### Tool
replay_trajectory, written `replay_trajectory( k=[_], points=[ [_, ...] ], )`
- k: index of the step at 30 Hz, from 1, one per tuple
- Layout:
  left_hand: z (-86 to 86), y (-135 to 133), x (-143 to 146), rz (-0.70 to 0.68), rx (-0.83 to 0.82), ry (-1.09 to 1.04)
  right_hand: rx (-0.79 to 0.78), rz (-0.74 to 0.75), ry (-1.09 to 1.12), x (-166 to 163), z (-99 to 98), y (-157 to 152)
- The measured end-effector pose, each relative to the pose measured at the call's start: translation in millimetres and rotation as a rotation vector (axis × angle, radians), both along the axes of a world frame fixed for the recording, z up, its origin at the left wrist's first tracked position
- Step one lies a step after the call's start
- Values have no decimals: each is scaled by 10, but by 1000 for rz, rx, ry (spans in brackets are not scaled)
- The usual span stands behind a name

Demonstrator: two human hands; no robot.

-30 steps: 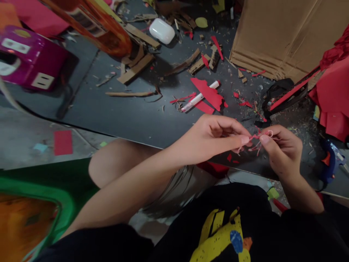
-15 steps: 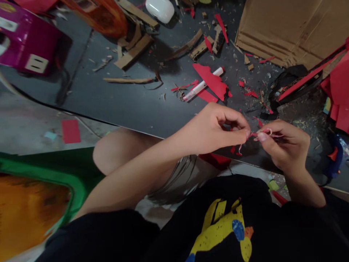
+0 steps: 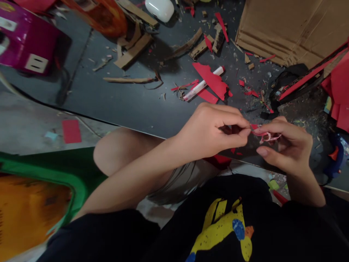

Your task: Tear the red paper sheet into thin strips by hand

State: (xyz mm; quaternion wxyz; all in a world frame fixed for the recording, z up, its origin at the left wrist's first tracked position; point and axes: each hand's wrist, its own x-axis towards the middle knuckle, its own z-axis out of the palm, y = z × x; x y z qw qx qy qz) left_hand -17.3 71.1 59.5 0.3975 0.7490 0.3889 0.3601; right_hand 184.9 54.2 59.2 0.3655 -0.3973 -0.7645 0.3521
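A thin, curled red-and-white strip (image 3: 268, 137), which looks like torn paper, hangs between my two hands above the table's near edge. My left hand (image 3: 215, 131) pinches the strip's left end between thumb and forefinger. My right hand (image 3: 290, 143) is just to the right, its thumb spread away below and its forefinger reaching toward the left fingertips. The strip lies against or just under those right fingers; its exact contact is partly hidden. Beyond the left hand, a white marker (image 3: 196, 91) with a red end lies under a torn piece of red paper (image 3: 211, 80).
Cardboard offcuts (image 3: 133, 51) and red scraps litter the dark table (image 3: 128, 103). A large cardboard sheet (image 3: 291, 31) lies at the back right, a blue glue gun (image 3: 336, 156) at the right edge. A purple box with a socket (image 3: 29, 40) stands at the left.
My right thumb has come off the strip and dropped away from the fingers. More of the strip now shows between the hands. My left hand keeps its pinch.
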Motion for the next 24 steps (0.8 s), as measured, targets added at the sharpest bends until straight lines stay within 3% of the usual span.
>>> replay_trajectory(
  k=[4, 8, 20, 24],
  points=[
    [3, -24, -3, 12, 126, 63, 117, -52, -87, -32, -9, 12],
    [16, -27, -5, -7, 126, 49, 259, -47, -149, -40, -34, 35],
    [35, 21, 30, -77, -429, -253, 472, 24, -123, 17, -124, 74],
    [10, 25, 52, -68, -525, -322, 542, 6, -119, 21, -148, 80]
  ],
)
